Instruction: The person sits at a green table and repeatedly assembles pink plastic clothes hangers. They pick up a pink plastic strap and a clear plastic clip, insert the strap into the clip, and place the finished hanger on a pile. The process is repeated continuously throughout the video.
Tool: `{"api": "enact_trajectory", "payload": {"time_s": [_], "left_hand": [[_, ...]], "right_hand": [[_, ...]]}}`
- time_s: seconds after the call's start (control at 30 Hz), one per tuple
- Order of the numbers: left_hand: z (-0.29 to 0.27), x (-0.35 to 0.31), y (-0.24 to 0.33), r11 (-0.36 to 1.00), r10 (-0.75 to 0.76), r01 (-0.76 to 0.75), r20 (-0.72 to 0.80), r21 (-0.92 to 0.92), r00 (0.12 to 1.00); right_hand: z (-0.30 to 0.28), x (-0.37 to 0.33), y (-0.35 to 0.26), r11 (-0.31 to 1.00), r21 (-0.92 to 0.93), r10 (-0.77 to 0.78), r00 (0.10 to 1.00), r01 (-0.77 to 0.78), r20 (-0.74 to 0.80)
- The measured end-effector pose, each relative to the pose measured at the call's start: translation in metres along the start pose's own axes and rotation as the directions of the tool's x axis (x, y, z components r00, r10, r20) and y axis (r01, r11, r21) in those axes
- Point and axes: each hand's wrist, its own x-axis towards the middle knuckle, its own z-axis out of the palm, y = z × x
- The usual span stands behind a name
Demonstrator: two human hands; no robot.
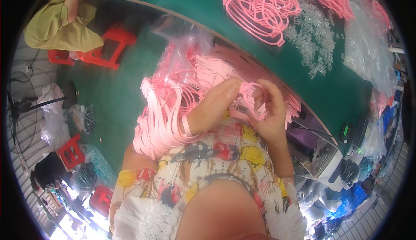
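Observation:
In front of my chest a thin pink flexible strap (247,96), bent into a loop, is held between both hands. My left hand (223,93) closes on its upper left side, with the fingertips partly hidden. My right hand (274,110) grips its right side with curled fingers. A thick bunch of pink straps (158,129) hangs round my left forearm. Below and behind the hands, more pale pink straps (212,67) lie heaped on my lap, beside the table edge.
On the green table (190,0) lie a pile of looped pink straps (260,8), small clear plastic pieces (314,38) and a clear plastic bag (368,45). Another person in olive clothing (52,25) sits by a red stool (115,45) at far left. Plastic bags (54,119) line the floor.

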Motion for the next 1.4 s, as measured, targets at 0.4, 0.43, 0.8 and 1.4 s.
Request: {"api": "enact_trajectory", "payload": {"time_s": [0.4,0.43,0.8,1.4], "left_hand": [[-0.01,0.008,0.012,0.77,0.224,-0.16,-0.027,0.617,0.974],[-0.008,0.009,0.012,0.727,0.251,-0.171,-0.026,0.665,0.968],[-0.023,0.011,0.005,0.813,0.239,-0.192,-0.016,0.551,0.971],[-0.024,0.015,0.025,0.893,-0.364,0.271,0.222,0.36,0.905]], "right_hand": [[-0.01,0.009,-0.021,0.802,-0.559,-0.142,0.976,0.211,0.165],[-0.008,0.011,-0.032,0.753,-0.608,-0.18,0.967,0.252,0.178],[-0.021,0.026,-0.047,0.88,-0.451,-0.041,0.971,0.147,0.236],[-0.051,0.013,-0.019,0.954,-0.228,0.262,0.915,-0.196,0.308]]}}
